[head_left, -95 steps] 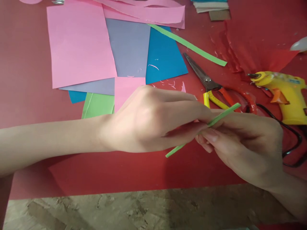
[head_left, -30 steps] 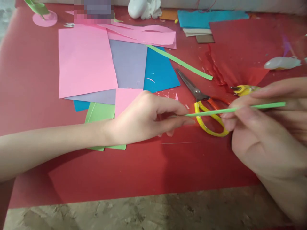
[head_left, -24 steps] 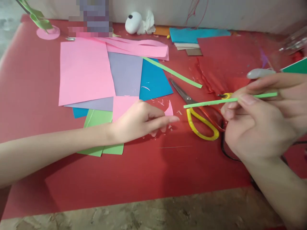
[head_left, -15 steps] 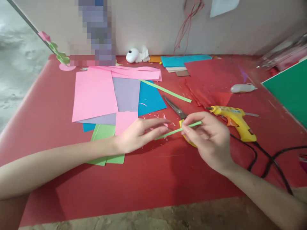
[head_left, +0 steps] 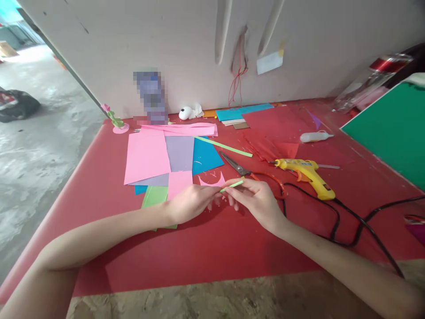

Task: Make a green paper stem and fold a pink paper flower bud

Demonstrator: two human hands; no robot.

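Observation:
My left hand (head_left: 191, 204) and my right hand (head_left: 257, 200) meet over the red table cover (head_left: 206, 248). Both pinch a thin green paper strip (head_left: 232, 185) between their fingertips; only a short piece shows between them. Just behind the hands lies a curved pink paper scrap (head_left: 212, 180). Scissors (head_left: 245, 170) with orange and yellow handles lie right behind my right hand, partly hidden by it.
Pink, grey, blue and green paper sheets (head_left: 166, 155) overlap at the middle back, with a loose green strip (head_left: 224, 146). A yellow glue gun (head_left: 307, 175) and its black cord (head_left: 348, 221) lie right. A green board (head_left: 395, 128) is far right; a wall is behind.
The view has risen and pulled back, so the wall shows. My hands have drawn together on the strip; less of it shows between them than half a second ago.

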